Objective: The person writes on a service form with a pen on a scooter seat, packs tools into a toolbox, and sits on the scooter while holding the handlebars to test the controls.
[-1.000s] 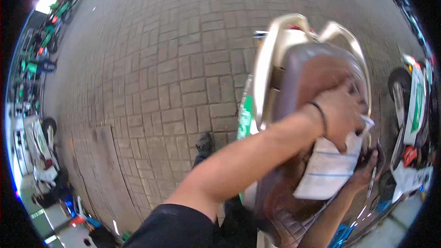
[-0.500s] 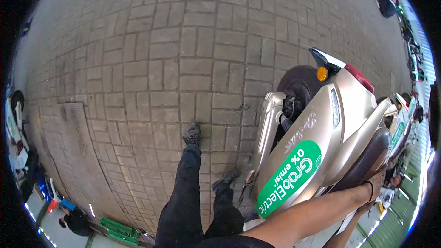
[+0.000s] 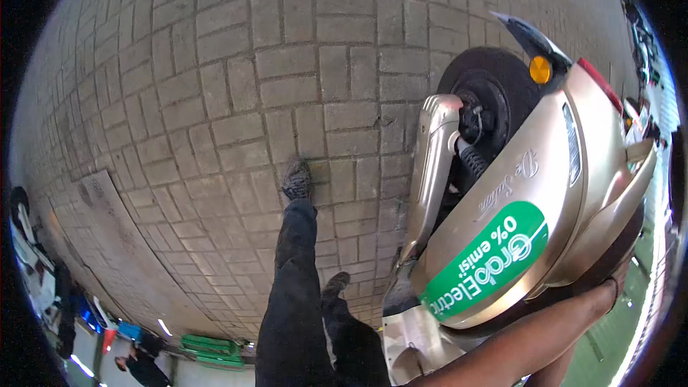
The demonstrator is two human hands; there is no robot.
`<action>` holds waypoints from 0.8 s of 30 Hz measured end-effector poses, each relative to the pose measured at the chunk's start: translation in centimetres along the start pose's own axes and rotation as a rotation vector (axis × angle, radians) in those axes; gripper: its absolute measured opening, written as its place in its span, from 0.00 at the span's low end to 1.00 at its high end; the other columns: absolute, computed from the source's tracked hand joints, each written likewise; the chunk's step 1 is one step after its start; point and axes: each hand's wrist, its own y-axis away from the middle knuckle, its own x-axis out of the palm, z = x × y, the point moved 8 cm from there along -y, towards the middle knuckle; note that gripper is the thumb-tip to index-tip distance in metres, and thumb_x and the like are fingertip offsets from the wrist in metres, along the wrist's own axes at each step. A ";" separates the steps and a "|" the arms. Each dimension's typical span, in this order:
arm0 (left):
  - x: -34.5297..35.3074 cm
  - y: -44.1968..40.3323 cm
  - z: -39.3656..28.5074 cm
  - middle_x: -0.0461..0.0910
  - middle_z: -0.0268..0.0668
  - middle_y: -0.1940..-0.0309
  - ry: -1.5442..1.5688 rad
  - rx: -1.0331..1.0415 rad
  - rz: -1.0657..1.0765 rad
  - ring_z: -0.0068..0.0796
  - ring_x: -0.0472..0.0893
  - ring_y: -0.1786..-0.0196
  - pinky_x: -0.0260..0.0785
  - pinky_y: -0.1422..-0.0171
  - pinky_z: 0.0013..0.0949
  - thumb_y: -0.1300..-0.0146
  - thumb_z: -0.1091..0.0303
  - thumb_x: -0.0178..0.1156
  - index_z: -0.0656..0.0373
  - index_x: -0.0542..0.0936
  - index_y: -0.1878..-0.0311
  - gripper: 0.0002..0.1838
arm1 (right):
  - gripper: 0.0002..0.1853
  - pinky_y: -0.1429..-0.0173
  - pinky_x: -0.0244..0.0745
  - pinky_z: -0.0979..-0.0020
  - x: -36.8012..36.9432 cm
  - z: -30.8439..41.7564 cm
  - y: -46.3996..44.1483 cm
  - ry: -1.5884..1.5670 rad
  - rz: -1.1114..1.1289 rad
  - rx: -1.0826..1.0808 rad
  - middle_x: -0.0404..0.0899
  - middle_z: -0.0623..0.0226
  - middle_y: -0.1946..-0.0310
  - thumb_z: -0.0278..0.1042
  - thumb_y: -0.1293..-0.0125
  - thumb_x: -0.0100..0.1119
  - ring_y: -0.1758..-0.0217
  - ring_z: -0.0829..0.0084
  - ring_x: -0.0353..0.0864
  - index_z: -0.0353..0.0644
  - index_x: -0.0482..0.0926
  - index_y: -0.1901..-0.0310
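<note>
A gold scooter [image 3: 559, 208] with a green "GrabElectric" sticker [image 3: 487, 265] stands at the right, its rear wheel [image 3: 494, 100] towards the top. My left arm, with a dark wristband, reaches across the lower right. Only part of my left hand [image 3: 622, 278] shows, beside the dark brown seat [image 3: 609, 261]; its fingers cannot be made out. Below that arm a bit of my right forearm is visible, while my right hand is hidden. No paper can be seen now.
Brick paving [image 3: 287, 86] surrounds my feet, with a metal plate [image 3: 136, 244] at the left. A green bench-like object [image 3: 213, 351] and a person in dark clothes [image 3: 143, 369] are at the lower left. Other scooters line the far left and right edges.
The view has swung from the seat top to the scooter's rear side. The paper under my left hand and my right hand have left view. Both arms now lie lower right.
</note>
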 end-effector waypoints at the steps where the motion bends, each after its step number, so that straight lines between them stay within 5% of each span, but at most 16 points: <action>1: 0.1 0.1 -0.1 0.82 0.37 0.56 -0.009 0.001 0.005 0.35 0.78 0.45 0.61 0.38 0.45 0.41 0.61 0.54 0.53 0.83 0.54 0.15 | 0.32 0.46 0.67 0.63 -0.1 -0.1 0.2 -0.014 0.007 -0.005 0.77 0.55 0.53 0.59 0.30 0.41 0.53 0.63 0.74 0.34 0.72 0.43; 11: 2.4 0.6 -2.9 0.83 0.40 0.61 -0.166 0.093 0.144 0.37 0.80 0.48 0.68 0.43 0.42 0.43 0.66 0.54 0.56 0.84 0.57 0.14 | 0.36 0.54 0.72 0.66 0.0 -0.3 -1.8 -0.513 0.152 -0.090 0.80 0.57 0.59 0.65 0.31 0.40 0.61 0.65 0.77 0.35 0.74 0.45; 14: 1.3 1.6 -3.4 0.76 0.43 0.46 -0.126 0.237 0.151 0.42 0.72 0.38 0.53 0.29 0.54 0.51 0.49 0.65 0.52 0.82 0.51 0.25 | 0.37 0.57 0.73 0.66 -0.3 -1.1 -2.6 -0.754 0.214 -0.107 0.81 0.58 0.61 0.67 0.31 0.40 0.63 0.66 0.77 0.35 0.75 0.46; 17: 1.0 1.3 -4.1 0.72 0.43 0.42 -0.248 0.248 0.224 0.46 0.66 0.33 0.47 0.27 0.58 0.59 0.38 0.68 0.49 0.79 0.47 0.36 | 0.36 0.57 0.77 0.65 -0.4 -5.9 -2.7 -0.901 0.152 0.021 0.81 0.55 0.63 0.67 0.31 0.40 0.64 0.63 0.80 0.34 0.76 0.49; 19: 1.3 1.7 -4.2 0.71 0.43 0.42 -0.284 0.278 0.264 0.48 0.65 0.33 0.45 0.26 0.59 0.62 0.36 0.70 0.49 0.78 0.46 0.40 | 0.29 0.65 0.74 0.71 0.3 -4.0 -1.0 -0.833 0.127 -0.154 0.81 0.57 0.67 0.59 0.34 0.55 0.70 0.69 0.79 0.34 0.79 0.55; 22: 0.8 1.9 -4.4 0.70 0.42 0.40 -0.391 0.287 0.306 0.49 0.64 0.33 0.44 0.26 0.58 0.65 0.35 0.72 0.47 0.75 0.44 0.43 | 0.18 0.75 0.68 0.76 0.8 -1.6 0.0 -0.712 0.229 -0.116 0.80 0.66 0.73 0.41 0.49 0.75 0.77 0.77 0.75 0.38 0.78 0.66; 24: 1.0 2.0 -4.5 0.68 0.40 0.38 -0.416 0.278 0.336 0.49 0.63 0.32 0.44 0.26 0.57 0.68 0.35 0.73 0.45 0.75 0.44 0.44 | 0.17 0.75 0.67 0.77 0.7 -0.1 -0.3 -0.646 0.228 -0.054 0.80 0.68 0.74 0.40 0.49 0.75 0.77 0.78 0.74 0.39 0.78 0.68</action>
